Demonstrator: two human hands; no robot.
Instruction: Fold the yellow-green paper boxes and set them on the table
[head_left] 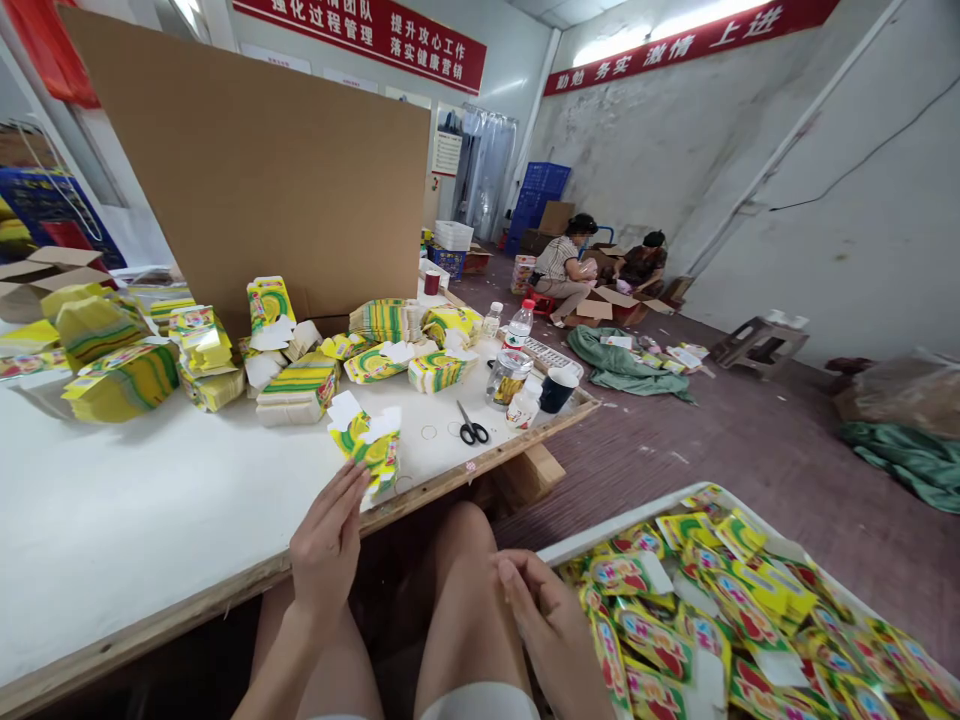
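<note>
My left hand [328,540] is at the table's front edge, its straight fingers pressed together on a yellow-and-green paper carton [365,437]. White flaps stand up at the carton's top; my thumb is hidden. Over my bare knee, my right hand [555,620] is curled with thumb and forefinger close together, and nothing shows between them. Just right of it is a white-rimmed bin [592,540] heaped with small yellow-and-red cartons [652,635]. Behind my left hand, bundles of flattened yellow-green cartons [300,385] stand in a row on the white table [187,490].
Black scissors [473,431] lie near rubber bands. A glass jar [508,378], a red-capped bottle [519,325] and a dark cup [559,389] stand at the table's right corner. A tall cardboard sheet [262,160] rises behind. Two people [566,265] sit by open boxes farther off.
</note>
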